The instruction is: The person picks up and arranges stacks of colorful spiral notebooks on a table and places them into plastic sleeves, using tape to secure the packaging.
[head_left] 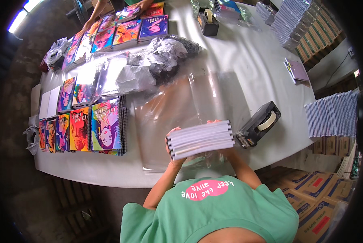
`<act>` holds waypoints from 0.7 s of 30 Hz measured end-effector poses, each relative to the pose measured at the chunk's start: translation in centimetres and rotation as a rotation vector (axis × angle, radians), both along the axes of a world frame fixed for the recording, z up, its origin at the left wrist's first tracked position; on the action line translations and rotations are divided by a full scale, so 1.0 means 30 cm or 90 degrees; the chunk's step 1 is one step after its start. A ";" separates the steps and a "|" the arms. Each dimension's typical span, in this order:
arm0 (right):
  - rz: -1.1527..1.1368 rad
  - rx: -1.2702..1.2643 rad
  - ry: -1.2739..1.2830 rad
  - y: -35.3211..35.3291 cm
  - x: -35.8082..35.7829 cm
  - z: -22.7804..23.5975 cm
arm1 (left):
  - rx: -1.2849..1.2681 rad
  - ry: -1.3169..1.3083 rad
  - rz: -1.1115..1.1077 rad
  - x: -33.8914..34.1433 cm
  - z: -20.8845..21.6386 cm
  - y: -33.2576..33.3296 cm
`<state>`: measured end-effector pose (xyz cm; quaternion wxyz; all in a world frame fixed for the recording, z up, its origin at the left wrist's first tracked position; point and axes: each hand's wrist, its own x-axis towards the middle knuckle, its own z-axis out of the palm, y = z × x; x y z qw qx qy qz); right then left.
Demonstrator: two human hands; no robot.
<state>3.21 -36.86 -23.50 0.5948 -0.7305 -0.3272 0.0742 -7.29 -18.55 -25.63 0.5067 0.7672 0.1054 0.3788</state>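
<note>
Gripping the notebook stack [201,139], left fingers [168,140] clamp its left end, right fingers [213,121] its far edge.

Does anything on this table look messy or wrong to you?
Mainly the crumpled plastic, heaped loosely between the rows of colourful notebooks. It looks untidy next to such orderly piles, though it may just be wrapping. The held stack shows no obvious damage, and I see no spill.
</note>
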 end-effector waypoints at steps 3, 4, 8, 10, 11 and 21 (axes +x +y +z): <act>-0.091 -0.016 0.097 0.080 0.029 0.238 | -0.075 0.081 -0.002 0.058 0.227 0.028; -0.083 -0.076 0.077 0.095 0.066 0.308 | -0.122 0.189 0.002 0.089 0.343 0.037; 0.010 -0.134 0.333 0.166 0.223 0.337 | -0.174 0.550 -0.037 0.196 0.407 0.135; -0.022 -0.243 0.455 0.179 0.274 0.310 | -0.015 0.588 0.014 0.181 0.370 0.144; -0.049 -0.335 0.456 0.185 0.291 0.303 | 0.149 0.564 0.093 0.147 0.360 0.138; -0.057 -0.266 0.514 0.174 0.305 0.219 | 0.426 0.648 0.190 -0.044 0.194 0.152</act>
